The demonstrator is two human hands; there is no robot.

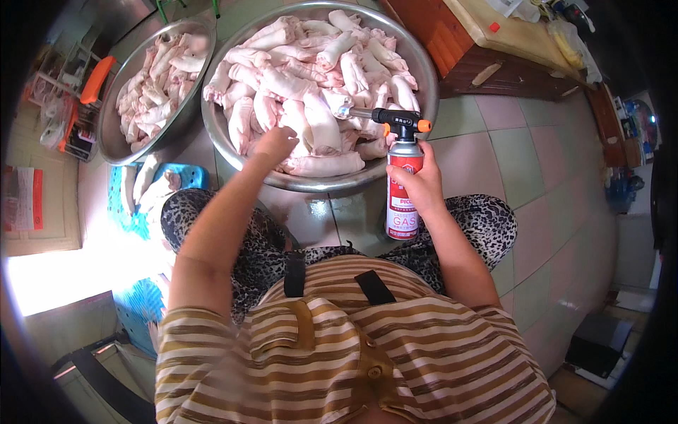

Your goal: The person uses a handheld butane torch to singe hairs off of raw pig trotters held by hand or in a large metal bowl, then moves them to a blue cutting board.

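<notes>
My right hand grips the red and white gas canister of a butane blowtorch, held upright. The black torch head has orange knobs, and its metal nozzle points left at the end of a pig's trotter. A bluish glow shows at the nozzle tip; whether it is flame I cannot tell. My left hand reaches over the near side of the heap of trotters, fingers slightly apart, with nothing visible between them. Contact with the trotters beneath is unclear. A large metal basin holds the heap.
A second metal basin of trotters stands at the left. Several trotters lie on a blue perforated plastic stool beside my left knee. A wooden cabinet borders the big basin at upper right. The tiled floor looks wet near my feet.
</notes>
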